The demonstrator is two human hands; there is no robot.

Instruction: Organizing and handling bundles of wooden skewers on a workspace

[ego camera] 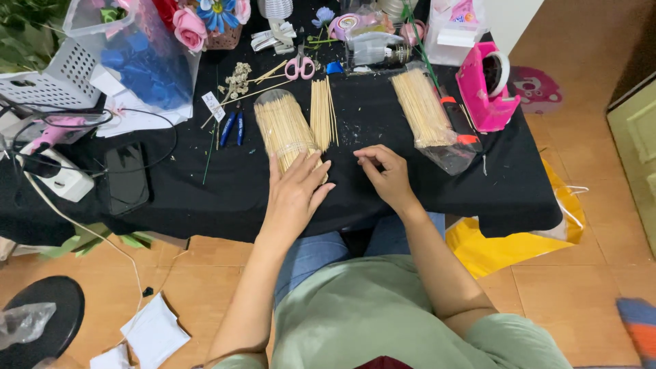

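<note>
The left hand [295, 193] lies flat and open on the near end of the banded skewer bundle [282, 127], whose long axis runs toward 11 o'clock across the black surface [383, 198], while the right hand [387, 175], fingertips pinched but apparently empty, rests at 3 o'clock, farther off.

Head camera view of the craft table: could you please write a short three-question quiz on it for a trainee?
1. True or false: the left hand rests on the banded bundle of wooden skewers.
2. Which lies nearest the pink tape dispenser? A) the pink-handled scissors B) the bagged skewers C) the black phone
3. What colour is the cloth under the right hand?

Key: 1 true; 2 B; 3 black.
</note>
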